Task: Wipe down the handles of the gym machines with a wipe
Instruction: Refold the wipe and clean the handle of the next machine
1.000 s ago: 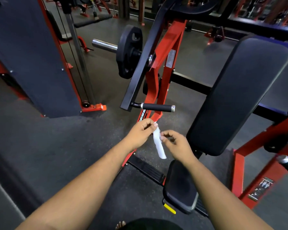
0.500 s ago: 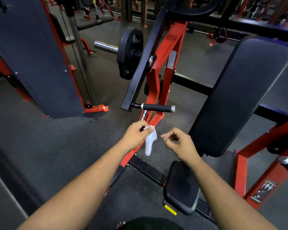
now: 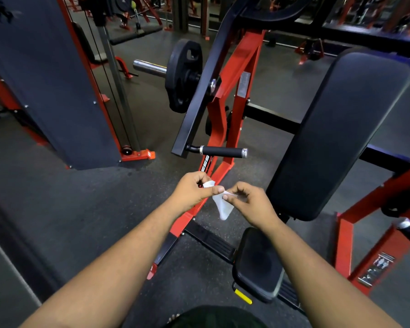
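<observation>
— Wipe (image 3: 220, 204) location?

— Held between both hands, in front of the person's chest line. Left hand (image 3: 194, 190) pinches the upper edge with thumb and curled fingers; right hand (image 3: 249, 204) pinches the adjoining edge, thumb against forefinger. White sheet hangs crumpled below the right hand's fingertips.

— And the handle (image 3: 223, 152)?

— Just beyond the left hand, apart from both hands. Black grip, horizontal, chrome cap at its free end, fixed to the black lever arm (image 3: 201, 91). Weight plate (image 3: 182, 76) sits farther beyond. Back pad (image 3: 336, 133) stands beyond the right hand; seat (image 3: 258, 263) lies beneath the right forearm.
</observation>
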The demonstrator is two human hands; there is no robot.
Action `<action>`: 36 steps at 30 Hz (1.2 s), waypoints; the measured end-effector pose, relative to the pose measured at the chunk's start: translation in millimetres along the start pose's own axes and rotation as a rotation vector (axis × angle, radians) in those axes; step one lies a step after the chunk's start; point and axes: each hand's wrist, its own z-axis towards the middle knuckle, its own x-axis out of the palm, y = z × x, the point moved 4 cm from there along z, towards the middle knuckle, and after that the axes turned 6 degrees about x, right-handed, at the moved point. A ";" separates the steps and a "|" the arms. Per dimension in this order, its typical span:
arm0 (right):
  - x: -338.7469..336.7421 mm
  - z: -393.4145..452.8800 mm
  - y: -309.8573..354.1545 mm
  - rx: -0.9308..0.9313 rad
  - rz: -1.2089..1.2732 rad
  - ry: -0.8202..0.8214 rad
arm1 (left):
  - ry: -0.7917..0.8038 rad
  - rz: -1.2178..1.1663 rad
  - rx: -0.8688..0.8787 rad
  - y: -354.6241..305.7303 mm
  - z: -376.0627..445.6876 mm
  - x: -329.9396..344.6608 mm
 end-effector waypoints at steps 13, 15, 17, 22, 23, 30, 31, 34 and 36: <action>-10.7 -9.0 -6.2 0.107 0.321 0.023 | 0.035 -0.337 -0.110 -8.9 -13.7 15.0; -15.5 -11.4 -4.6 0.220 0.548 0.000 | 0.195 -0.258 -0.162 -6.4 -16.6 17.4; -23.2 -11.7 -3.6 0.263 0.574 -0.074 | 0.298 -0.115 -0.189 -2.6 -18.8 17.5; -24.4 -15.2 -6.8 0.362 0.781 -0.053 | 0.147 -0.396 -0.261 -2.2 -20.3 19.7; -21.0 -16.6 -8.1 0.398 0.856 -0.025 | 0.096 -0.512 -0.296 -4.3 -21.6 25.0; -6.4 -28.8 -32.6 0.649 0.971 0.009 | -0.269 -0.394 -0.350 0.2 -23.2 25.4; -6.7 -28.8 -38.9 0.677 0.984 -0.028 | -0.264 -0.332 -0.322 3.5 -23.1 20.7; -5.2 -26.6 -48.5 0.684 1.094 -0.089 | -0.238 -0.204 -0.256 7.2 -23.2 12.1; -4.6 -27.5 -46.3 0.636 1.087 -0.111 | -0.233 -0.142 -0.204 8.4 -21.9 9.1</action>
